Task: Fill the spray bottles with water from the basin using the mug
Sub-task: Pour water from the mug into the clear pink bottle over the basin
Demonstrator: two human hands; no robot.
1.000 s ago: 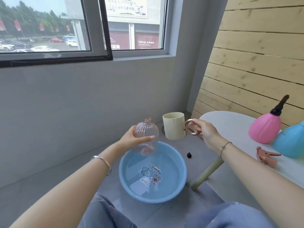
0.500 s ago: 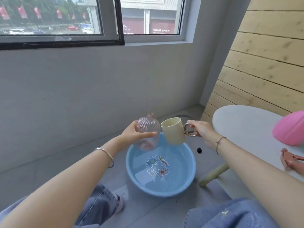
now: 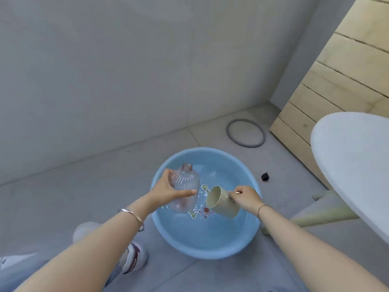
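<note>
A blue basin (image 3: 181, 247) of water sits on the grey floor below me. My left hand (image 3: 168, 189) grips a clear ribbed bottle (image 3: 185, 182) with no cap, holding it over the basin's left side, its neck pointing up and away. My right hand (image 3: 245, 196) holds the cream mug (image 3: 223, 204) by its metal handle. The mug is tipped on its side with its mouth facing the bottle, low over the water at the basin's middle. Whether the mug touches the water I cannot tell.
A white round table (image 3: 353, 165) fills the right edge, with its pale legs (image 3: 315, 216) beside the basin. A small black cap (image 3: 265, 177) and a grey ring (image 3: 245, 135) lie on the floor behind the basin. A wooden plank wall (image 3: 336, 70) rises at the right. My shoe (image 3: 134, 258) is left of the basin.
The view has tilted down to the floor. The mug has dropped from bottle height down into the basin and tipped onto its side. The bottle stays over the basin's left side.
</note>
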